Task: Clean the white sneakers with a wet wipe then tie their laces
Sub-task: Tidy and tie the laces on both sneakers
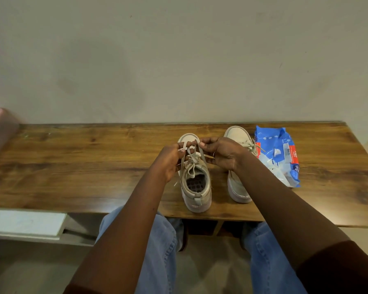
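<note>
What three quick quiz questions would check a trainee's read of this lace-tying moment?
1. True or false: the left hand and right hand pinch the laces of the sneaker beside the wet wipe pack.
2. Multiple choice: the wet wipe pack lies A) left of both sneakers, B) between them, C) right of both.
3. Fill in: both sneakers' toes point toward the ____.

Key: 1 false, the hands work on the other sneaker; 2 C; 3 wall.
</note>
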